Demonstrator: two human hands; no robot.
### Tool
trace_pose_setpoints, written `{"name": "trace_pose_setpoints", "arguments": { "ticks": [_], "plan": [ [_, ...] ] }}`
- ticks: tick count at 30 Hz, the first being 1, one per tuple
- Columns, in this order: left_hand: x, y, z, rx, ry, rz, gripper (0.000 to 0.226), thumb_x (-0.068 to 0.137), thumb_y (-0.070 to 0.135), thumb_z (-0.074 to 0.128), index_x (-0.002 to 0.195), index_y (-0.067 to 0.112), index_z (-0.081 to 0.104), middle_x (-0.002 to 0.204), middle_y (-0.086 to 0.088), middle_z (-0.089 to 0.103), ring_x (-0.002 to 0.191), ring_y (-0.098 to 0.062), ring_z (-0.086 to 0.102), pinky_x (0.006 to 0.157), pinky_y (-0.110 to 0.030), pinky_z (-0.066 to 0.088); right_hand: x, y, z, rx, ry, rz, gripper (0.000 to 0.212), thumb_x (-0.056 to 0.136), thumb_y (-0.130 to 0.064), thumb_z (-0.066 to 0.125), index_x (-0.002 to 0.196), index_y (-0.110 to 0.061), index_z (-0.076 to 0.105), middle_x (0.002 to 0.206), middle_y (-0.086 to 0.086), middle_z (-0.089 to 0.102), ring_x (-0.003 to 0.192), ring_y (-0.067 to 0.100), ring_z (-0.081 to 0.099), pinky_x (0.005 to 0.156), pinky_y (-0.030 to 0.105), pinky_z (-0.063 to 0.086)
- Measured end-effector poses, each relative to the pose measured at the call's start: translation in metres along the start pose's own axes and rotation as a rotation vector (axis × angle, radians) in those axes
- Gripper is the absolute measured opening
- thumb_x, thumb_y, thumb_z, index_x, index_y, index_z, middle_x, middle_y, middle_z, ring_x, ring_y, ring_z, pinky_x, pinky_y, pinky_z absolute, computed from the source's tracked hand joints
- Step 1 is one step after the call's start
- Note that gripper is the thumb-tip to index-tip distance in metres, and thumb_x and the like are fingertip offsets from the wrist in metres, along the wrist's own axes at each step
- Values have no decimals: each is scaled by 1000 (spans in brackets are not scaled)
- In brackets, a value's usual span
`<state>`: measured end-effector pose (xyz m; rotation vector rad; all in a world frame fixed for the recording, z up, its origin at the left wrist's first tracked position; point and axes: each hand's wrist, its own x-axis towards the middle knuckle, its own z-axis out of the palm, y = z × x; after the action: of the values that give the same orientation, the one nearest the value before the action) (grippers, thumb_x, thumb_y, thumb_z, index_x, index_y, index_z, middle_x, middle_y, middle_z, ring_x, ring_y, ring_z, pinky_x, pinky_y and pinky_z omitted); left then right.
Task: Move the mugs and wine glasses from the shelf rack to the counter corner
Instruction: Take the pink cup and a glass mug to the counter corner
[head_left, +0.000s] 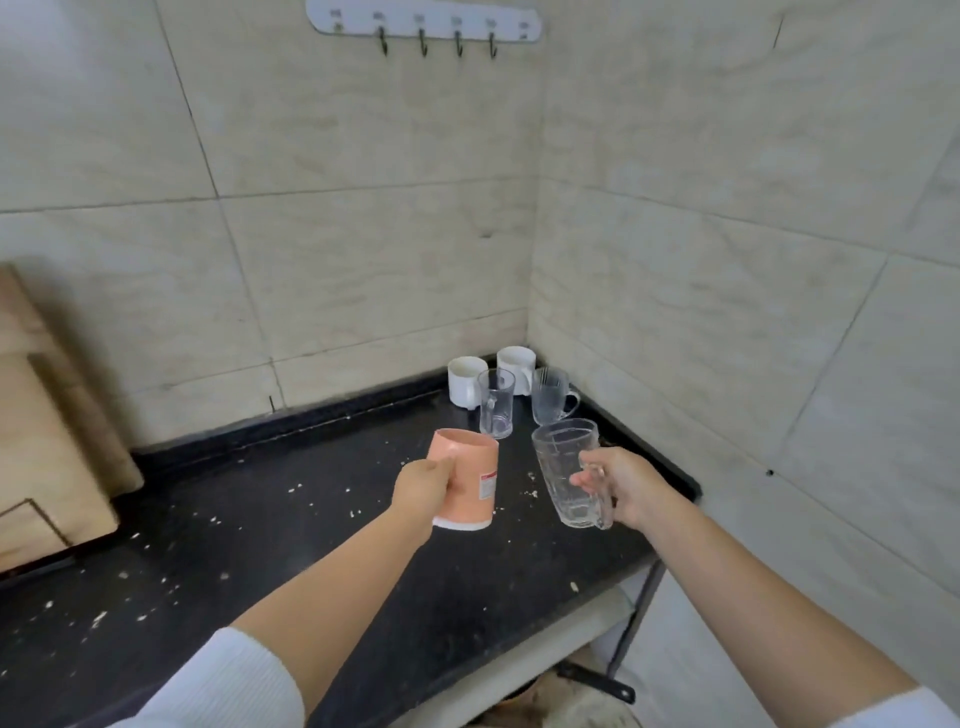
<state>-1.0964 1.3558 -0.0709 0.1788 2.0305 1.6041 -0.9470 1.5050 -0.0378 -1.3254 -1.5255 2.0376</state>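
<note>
Four mugs already crowd the counter corner (587, 395): two white mugs (464, 381) behind two glass ones (496, 402). My left hand (423, 488) grips a pink mug (467, 480), my right hand (621, 486) a clear glass mug (569, 470) by its handle, both airborne just before that cluster, where bare black counter leaves landing room short of the right edge.

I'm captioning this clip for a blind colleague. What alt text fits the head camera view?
A person's left hand holds a pink mug and the right hand a clear glass mug above a black counter. In the tiled corner stand two white mugs and two glass mugs.
</note>
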Motion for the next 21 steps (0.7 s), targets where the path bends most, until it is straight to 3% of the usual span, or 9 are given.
{"name": "trace_pose_setpoints", "arguments": {
  "ticks": [2,4,6,8,10,12,14,17,21],
  "plan": [
    [32,-5,12,33,-43,-43,35,93,16,50,112,-12,59,98,-26,62,76,-22,52,57,-26,40,33,-9,-9,-3,17,79,26,91,-15,48,67,-8,53,72,10,60,79,20,55,105,43,35],
    [66,-10,26,64,-80,-91,37,93,13,50,116,-15,55,95,-25,59,76,-23,51,54,-26,40,61,-16,-15,-3,44,173,26,91,-16,49,69,-5,55,92,12,65,77,19,56,95,34,40],
    [89,-14,42,77,-118,-139,35,92,9,50,116,-15,56,98,-23,60,78,-24,54,62,-31,47,82,-19,-21,-16,47,243,29,91,-17,49,67,-4,56,128,14,59,113,25,57,103,36,35],
    [112,-14,61,96,-138,-172,33,90,6,51,115,-14,57,114,-28,62,94,-33,60,84,-41,51,105,-23,-26,-9,39,290,27,92,-17,48,70,-4,56,146,13,42,138,26,37,115,43,20],
    [127,-12,79,86,-162,-182,35,90,8,54,117,-13,57,121,-29,60,109,-39,59,95,-43,48,125,-26,-29,-16,24,309,18,93,-15,47,88,-1,58,142,16,47,139,29,34,116,49,14],
    [142,-9,96,65,-177,-182,39,91,16,55,119,-11,57,121,-25,61,108,-35,59,91,-37,48,147,-31,-29,-23,28,281,24,92,-12,48,111,1,55,129,19,55,125,31,46,113,55,16],
    [155,-9,111,65,-187,-167,42,91,25,55,117,-9,59,112,-19,64,96,-27,59,81,-29,45,169,-33,-27,-13,48,262,30,92,-11,50,120,-1,52,125,19,58,117,28,48,112,55,18],
    [167,-11,128,19,-221,-159,43,92,30,54,112,-7,62,85,-2,62,78,-13,54,73,-24,42,199,-31,-26,1,11,258,32,93,-9,48,122,3,51,131,17,56,129,28,44,114,51,19],
    [177,-17,144,-21,-182,-162,37,92,29,53,108,-2,64,83,3,60,87,-15,55,81,-27,41,231,-29,-28,-26,-70,244,18,93,-8,47,98,0,62,135,16,53,134,28,38,117,51,16]
  ]
}}
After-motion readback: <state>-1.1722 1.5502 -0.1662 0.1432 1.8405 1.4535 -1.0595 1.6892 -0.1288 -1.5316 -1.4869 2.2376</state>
